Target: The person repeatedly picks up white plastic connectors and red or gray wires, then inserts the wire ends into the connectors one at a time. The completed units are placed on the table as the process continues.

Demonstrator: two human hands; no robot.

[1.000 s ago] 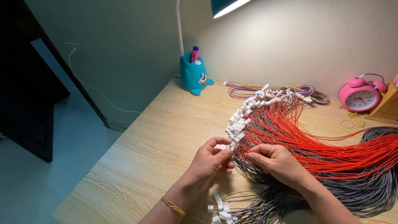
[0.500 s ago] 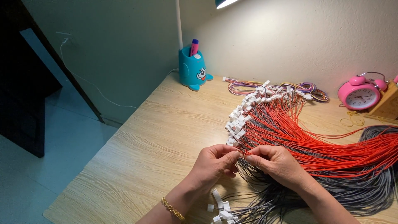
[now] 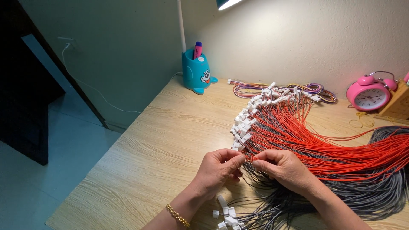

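Hands meeting mid-tabletop [image 3: 162, 162]: left hand [image 3: 219, 168] and right hand [image 3: 283, 168] pinched shut on one red wire [image 3: 249, 159]. Long fan of red wires [image 3: 306, 132] with white connectors [image 3: 245, 125] laid out; grey bundle [image 3: 375, 191] below, apparently waiting.

The wires [image 3: 324, 145] fanned across the bench [image 3: 162, 157] are bright red over dark grey, each ending in a small white connector [image 3: 243, 127] — more white connectors [image 3: 226, 215] lie at the near edge among grey leads. The bench is pale wood with a fine straight grain. A coil of thinner wires [image 3: 277, 88] behind mixes purple, orange and yellow. The pen holder [image 3: 197, 72] is turquoise with a cartoon eye, a pink and purple marker [image 3: 197, 49] standing in it. The alarm clock [image 3: 369, 94] is pink with a white face — beside it, yellow rubber bands [image 3: 362, 119]. A gold chain bracelet [image 3: 177, 216] circles the left wrist. The wall [image 3: 298, 38] is cream.
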